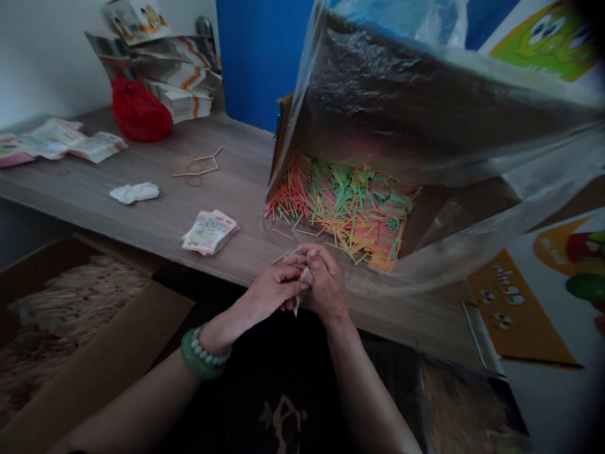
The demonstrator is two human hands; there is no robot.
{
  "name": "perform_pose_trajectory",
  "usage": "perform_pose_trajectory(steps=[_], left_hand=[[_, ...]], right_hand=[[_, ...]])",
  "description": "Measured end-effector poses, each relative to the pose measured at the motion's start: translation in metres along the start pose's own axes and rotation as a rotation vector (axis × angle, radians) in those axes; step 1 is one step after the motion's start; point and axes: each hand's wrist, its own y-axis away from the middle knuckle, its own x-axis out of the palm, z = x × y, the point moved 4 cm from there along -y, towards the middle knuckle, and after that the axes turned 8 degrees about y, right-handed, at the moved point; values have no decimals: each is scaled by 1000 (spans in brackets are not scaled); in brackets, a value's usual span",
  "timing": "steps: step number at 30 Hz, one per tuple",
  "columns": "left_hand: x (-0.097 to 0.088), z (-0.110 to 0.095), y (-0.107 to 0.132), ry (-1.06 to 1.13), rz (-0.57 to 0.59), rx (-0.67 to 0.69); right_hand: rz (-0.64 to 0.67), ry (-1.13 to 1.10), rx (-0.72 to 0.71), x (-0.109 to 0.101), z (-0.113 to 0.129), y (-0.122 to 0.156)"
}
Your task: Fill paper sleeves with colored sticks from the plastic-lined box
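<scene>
Together, both hands pinch one small printed packet at the near edge of the wooden table.

Behind them a cardboard box (428,208) lined with a clear plastic bag (425,94) lies open on its side, and a heap of coloured sticks (345,208) in pink, green, orange and yellow spills across its floor toward the table (155,202). At lower left another cardboard box (113,353) holds a pale brownish heap, too blurred to name. The left hand (269,293) and right hand (326,280) meet fingertip to fingertip, fingers closed tight around the packet (305,277), which sits between them just in front of the sticks. A few loose sticks lie by the fingers. A small stack of packets (209,232) rests on the table to the left.
</scene>
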Motion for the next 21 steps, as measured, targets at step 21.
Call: perform_pose_trajectory(steps=[21], left_hand=[[-17, -7, -89, 524, -51, 130]], right_hand=[[-275, 237, -36, -63, -44, -44]])
